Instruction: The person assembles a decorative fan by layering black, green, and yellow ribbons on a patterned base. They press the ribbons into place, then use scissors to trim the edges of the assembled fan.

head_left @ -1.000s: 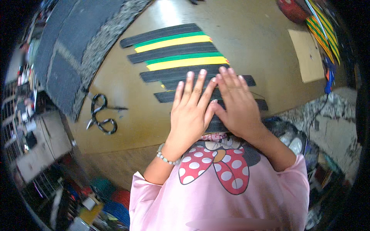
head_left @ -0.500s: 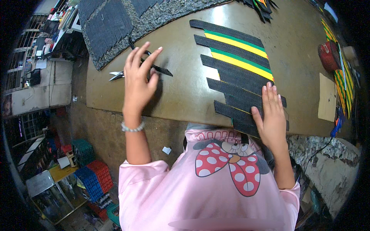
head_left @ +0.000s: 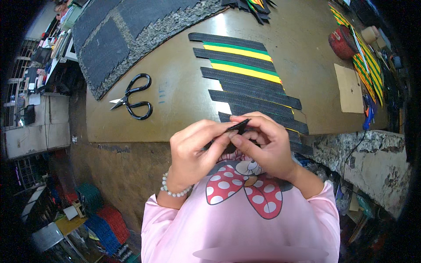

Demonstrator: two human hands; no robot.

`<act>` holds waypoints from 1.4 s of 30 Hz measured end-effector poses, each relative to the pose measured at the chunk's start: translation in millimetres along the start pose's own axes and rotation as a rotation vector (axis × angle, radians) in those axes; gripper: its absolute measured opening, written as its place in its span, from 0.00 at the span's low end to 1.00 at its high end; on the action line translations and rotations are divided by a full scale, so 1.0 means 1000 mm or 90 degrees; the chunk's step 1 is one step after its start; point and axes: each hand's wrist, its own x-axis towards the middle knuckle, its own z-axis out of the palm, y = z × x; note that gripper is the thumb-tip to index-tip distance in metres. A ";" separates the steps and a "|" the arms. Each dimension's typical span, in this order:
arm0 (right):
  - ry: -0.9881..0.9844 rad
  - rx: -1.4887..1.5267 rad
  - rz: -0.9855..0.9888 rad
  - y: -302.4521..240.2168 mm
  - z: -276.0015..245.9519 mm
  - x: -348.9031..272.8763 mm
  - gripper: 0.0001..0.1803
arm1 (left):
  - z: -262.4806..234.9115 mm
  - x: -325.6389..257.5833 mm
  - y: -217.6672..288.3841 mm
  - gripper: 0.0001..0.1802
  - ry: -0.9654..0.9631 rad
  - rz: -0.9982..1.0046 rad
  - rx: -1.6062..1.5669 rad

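Close to my body, both hands meet over the near edge of a set of overlapping webbing strips. My left hand (head_left: 199, 147) and my right hand (head_left: 267, 144) pinch a short black webbing strip (head_left: 239, 126) between their fingertips. Fingers hide most of that strip. Beyond them, the layered strips (head_left: 245, 85) lie flat in staggered rows of black, green and yellow. To the left, a pair of black-handled scissors (head_left: 127, 101) rests on the table with its blades pointing left.
A grey speckled slab (head_left: 123, 33) carrying dark pieces sits at the far left of the brown table (head_left: 175, 79). At the right are a red round object (head_left: 343, 42), a tan card (head_left: 349, 89) and green-yellow striped strips (head_left: 372, 70). More strips (head_left: 254, 6) lie at the far edge.
My left hand has left the scissors and come right, toward my body. My right hand has lifted off the layered strips. Both now grip a black webbing strip together.
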 end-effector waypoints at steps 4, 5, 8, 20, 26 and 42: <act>-0.016 0.115 0.058 0.005 -0.013 -0.004 0.13 | 0.010 0.002 0.001 0.08 0.005 -0.121 -0.089; -0.004 0.092 0.049 0.002 -0.016 -0.004 0.09 | 0.011 0.003 0.001 0.07 -0.004 -0.141 -0.096; -0.008 -0.072 -0.037 -0.005 -0.024 -0.001 0.06 | 0.018 0.002 -0.002 0.05 0.001 -0.276 -0.206; 0.069 -0.343 -0.252 -0.003 -0.036 0.001 0.06 | 0.030 0.011 -0.014 0.06 0.005 -0.036 -0.087; 0.166 -0.253 -0.216 0.001 -0.038 0.005 0.04 | 0.051 0.020 -0.026 0.05 0.048 -0.099 -0.296; 0.140 -0.314 -0.294 -0.013 -0.036 0.012 0.08 | 0.056 0.019 -0.020 0.07 0.158 -0.051 -0.254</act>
